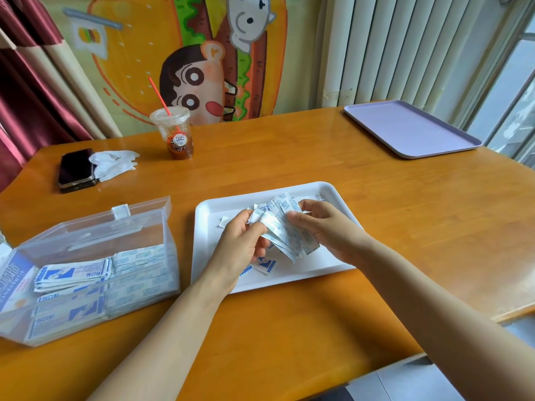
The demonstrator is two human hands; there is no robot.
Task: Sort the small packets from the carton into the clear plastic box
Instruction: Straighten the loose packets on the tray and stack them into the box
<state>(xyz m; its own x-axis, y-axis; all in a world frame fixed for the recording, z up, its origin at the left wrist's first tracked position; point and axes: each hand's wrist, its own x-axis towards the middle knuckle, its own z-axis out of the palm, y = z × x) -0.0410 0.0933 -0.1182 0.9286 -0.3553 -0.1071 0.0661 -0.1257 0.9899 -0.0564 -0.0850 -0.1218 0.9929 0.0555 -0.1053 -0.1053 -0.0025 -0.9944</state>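
Both hands hold a fanned bunch of small white-and-blue packets above a white tray. My left hand grips the bunch from the left, my right hand pinches it from the right. A few loose packets lie on the tray under my left hand. To the left stands the clear plastic box with its lid up, holding stacked packets in separate compartments. A white-and-blue carton shows at the far left edge, partly out of frame.
On the wooden table are a black phone with crumpled tissue beside it, a plastic cup with a red straw at the back, and a lilac tray at the back right.
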